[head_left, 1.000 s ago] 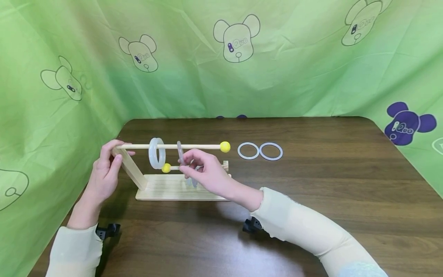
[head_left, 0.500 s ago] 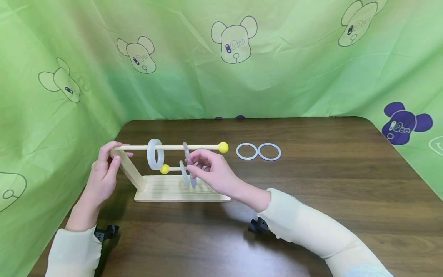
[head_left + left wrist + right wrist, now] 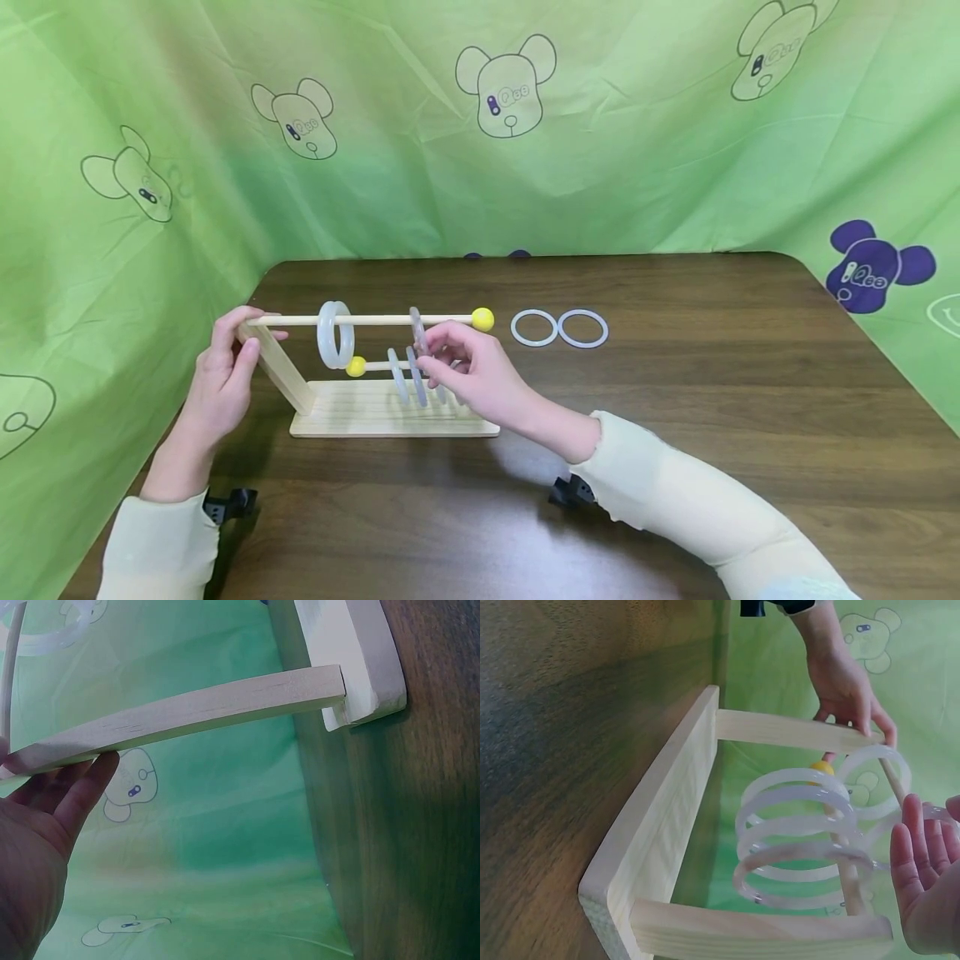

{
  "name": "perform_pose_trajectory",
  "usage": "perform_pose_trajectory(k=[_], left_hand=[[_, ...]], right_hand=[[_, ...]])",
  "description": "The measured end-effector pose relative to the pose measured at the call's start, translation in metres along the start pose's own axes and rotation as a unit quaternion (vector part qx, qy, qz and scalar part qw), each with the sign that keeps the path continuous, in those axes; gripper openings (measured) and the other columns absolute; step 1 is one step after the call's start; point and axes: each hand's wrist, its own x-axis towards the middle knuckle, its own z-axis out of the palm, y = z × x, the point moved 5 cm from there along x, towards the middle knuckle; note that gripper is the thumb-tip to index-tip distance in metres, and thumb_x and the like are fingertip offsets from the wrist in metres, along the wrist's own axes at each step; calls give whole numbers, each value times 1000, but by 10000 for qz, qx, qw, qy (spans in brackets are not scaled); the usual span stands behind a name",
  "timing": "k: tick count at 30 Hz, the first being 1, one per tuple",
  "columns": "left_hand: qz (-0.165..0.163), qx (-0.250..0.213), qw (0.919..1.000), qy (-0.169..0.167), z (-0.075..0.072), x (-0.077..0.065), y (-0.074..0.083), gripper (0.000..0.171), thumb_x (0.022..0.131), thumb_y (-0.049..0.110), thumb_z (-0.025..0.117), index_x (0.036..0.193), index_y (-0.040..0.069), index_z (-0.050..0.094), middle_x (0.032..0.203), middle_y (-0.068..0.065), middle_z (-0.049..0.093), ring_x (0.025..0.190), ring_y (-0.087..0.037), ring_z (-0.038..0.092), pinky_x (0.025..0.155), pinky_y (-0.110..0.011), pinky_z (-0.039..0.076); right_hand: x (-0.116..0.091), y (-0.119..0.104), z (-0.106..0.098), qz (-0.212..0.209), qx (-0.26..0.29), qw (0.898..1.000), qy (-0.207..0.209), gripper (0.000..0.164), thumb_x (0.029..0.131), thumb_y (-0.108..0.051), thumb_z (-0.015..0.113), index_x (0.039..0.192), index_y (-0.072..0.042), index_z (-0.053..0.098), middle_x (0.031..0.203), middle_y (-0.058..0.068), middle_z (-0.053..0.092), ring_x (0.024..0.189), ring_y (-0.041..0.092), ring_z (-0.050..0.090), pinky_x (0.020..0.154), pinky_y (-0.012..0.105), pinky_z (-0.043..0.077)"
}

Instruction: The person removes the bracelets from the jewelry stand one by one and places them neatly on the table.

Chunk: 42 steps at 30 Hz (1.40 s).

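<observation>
My left hand (image 3: 219, 375) grips the top of the slanted wooden post (image 3: 279, 372), fingers behind it and thumb in front. From that post the upper rod (image 3: 378, 320) runs right to a yellow ball end (image 3: 483, 319). Thumb and fingers of my right hand (image 3: 483, 371) pinch a pale translucent ring (image 3: 417, 323) that hangs round the upper rod. Two whitish rings (image 3: 327, 335) hang together on the same rod, nearer the post. Several rings (image 3: 780, 777) encircle the lower rod (image 3: 377, 367), partly hidden behind my right hand in the head view.
The stand's flat wooden base (image 3: 337, 425) rests on the dark brown table (image 3: 712, 375). Two thin rings (image 3: 535, 343) lie side by side on the table, right of the stand. A green printed cloth (image 3: 375, 208) hangs behind and to the left.
My right hand has slid its ring rightward along the upper rod, toward the yellow ball. More rings on the lower rod now show. The left hand stays on the post.
</observation>
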Motion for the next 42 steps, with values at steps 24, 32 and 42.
perform_pose_trajectory(k=[24,32,42], left_hand=[[-10,-5,10000,26,1,1,-2,33,97,-10,39,129,-5,41,99,-16,66,102,-3,57,84,-17,38],[4,39,10000,49,1,0,-1,33,97,-11,40,129,-5,42,99,-14,67,100,-4,58,82,-16,38],[-3,-16,10000,50,0,-1,-2,33,97,-10,41,129,-5,42,102,-3,68,100,-4,58,83,-16,38]], right_hand=[[-16,-15,-36,-445,-188,9984,292,16,88,8,65,103,5,60,91,15,66,69,29,65,63,34,54],[-20,-19,-53,-528,-383,9968,470,16,88,8,65,103,5,60,89,18,66,67,28,65,62,32,53],[-30,-20,-75,-481,-492,9948,754,17,87,9,65,103,5,60,90,15,66,70,21,66,64,30,54]])
